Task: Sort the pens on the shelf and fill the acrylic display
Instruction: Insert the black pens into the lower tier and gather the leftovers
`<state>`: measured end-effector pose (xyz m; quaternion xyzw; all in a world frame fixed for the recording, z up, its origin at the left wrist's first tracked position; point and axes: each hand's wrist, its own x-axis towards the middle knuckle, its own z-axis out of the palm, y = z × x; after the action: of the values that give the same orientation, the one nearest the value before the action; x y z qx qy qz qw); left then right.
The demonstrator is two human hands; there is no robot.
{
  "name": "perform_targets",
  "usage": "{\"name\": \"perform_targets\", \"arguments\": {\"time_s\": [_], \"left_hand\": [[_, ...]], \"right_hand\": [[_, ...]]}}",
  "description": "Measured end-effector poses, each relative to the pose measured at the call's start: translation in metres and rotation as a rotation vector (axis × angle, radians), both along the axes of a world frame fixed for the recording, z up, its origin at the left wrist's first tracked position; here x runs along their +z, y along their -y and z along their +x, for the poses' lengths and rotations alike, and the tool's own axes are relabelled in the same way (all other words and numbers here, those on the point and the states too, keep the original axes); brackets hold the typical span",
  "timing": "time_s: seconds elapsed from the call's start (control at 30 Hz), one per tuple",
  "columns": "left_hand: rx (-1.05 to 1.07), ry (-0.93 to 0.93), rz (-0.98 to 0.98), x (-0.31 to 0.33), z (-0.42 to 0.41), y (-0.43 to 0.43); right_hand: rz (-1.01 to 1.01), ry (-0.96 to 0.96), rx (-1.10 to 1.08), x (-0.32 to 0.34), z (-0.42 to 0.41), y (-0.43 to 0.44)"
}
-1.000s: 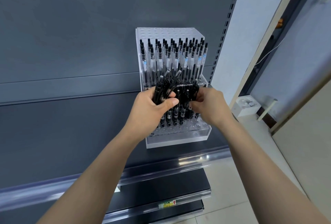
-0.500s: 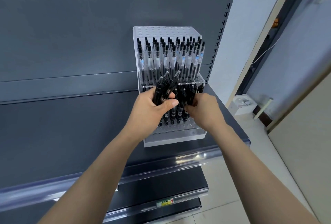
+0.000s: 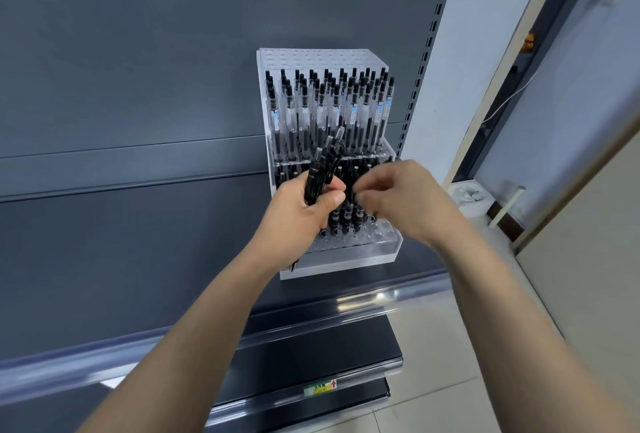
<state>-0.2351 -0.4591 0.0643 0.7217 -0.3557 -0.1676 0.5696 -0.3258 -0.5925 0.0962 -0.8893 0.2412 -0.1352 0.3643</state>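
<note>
Forearms reach up from below toward a dark grey metal shelf. Left hand is wrapped round a bundle of black plastic pens, thumb across the front, bundle roughly upright with its tops tilted right. Right hand is just right of the bundle and not touching it, fingertips pinched together. Motion blur, so cannot tell if a pen is between them.

Half a second ago this hand was on the bundle and now it is off to the right, so probably one pen was just drawn out for slotting.

Behind both hands, a clear acrylic tiered display stands on the shelf. Its lower front tier has upright black pens right behind the hands and empty holes below the right hand. Back tier, above the hands, is packed with clear-barrel black-capped pens.

Task looks partway done, with front holes open and the bundle not yet placed.
</note>
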Motion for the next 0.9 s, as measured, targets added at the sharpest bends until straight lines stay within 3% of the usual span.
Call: {"name": "perform_targets", "arguments": {"time_s": [0.1, 0.27, 0.37, 0.47, 0.53, 0.67, 0.9], "left_hand": [[-0.075, -0.004, 0.028, 0.002, -0.003, 0.003], [-0.211, -0.051, 0.011, 0.003, -0.010, 0.009], [-0.241, -0.133, -0.062, 0.002, -0.011, 0.014], [-0.170, -0.098, -0.089, 0.000, -0.010, 0.014], [-0.117, -0.072, -0.112, 0.000, -0.009, 0.012], [-0.107, -0.019, -0.122, 0.004, -0.009, 0.010], [-0.076, 0.008, -0.109, 0.004, -0.008, 0.005]], "right_hand": [[0.286, 0.110, 0.165, 0.019, -0.009, -0.012], [0.313, 0.197, 0.120, 0.017, -0.013, -0.011], [0.231, 0.267, -0.009, 0.017, -0.015, -0.005], [0.103, 0.420, -0.226, 0.018, -0.016, 0.013], [-0.022, 0.380, -0.297, 0.015, -0.016, 0.023], [-0.109, 0.221, -0.302, -0.006, -0.011, 0.032], [-0.132, 0.201, -0.243, -0.016, -0.001, 0.036]]}}
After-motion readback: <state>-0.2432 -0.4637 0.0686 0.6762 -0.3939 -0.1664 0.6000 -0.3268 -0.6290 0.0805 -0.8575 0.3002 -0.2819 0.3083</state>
